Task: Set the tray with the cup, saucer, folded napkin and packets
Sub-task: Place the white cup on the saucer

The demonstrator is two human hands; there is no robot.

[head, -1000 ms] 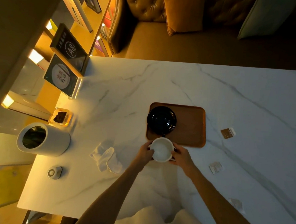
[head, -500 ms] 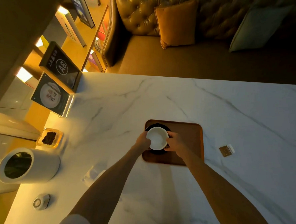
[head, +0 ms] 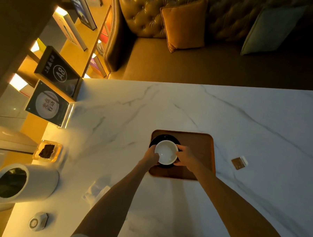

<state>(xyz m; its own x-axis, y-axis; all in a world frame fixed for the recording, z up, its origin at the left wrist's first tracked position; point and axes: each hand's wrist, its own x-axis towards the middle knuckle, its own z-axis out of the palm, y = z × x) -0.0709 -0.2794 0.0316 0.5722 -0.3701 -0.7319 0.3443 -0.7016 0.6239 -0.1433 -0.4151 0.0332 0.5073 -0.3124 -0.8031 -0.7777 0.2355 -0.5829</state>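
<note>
A white marble table carries a brown wooden tray near the middle of the view; at nine o'clock from it, near the table's left edge, sits a small glass dish of dark matter; at eight o'clock lies a white cylinder on its side, its dark mouth toward the left, with a small round device below it; a crumpled white napkin lies at seven o'clock, partly hidden by the left forearm; one brown-and-white packet lies at three o'clock, off the tray and well apart from it; a sign marked A8 and a second sign stand at ten o'clock, and a tufted sofa with cushions fills twelve o'clock; nothing stands between the hands and the tray. The tray's long axis runs three to nine o'clock; the white cup is mouth-up over the black saucer on the tray's left half, whether it rests there I cannot tell. The left hand curls around the cup's nine o'clock side and the right hand around its three o'clock side, both closed on its wall. A second ago the cup was held off the tray's six o'clock edge with the saucer bare; half a second ago it was already over the saucer, much as here.
</note>
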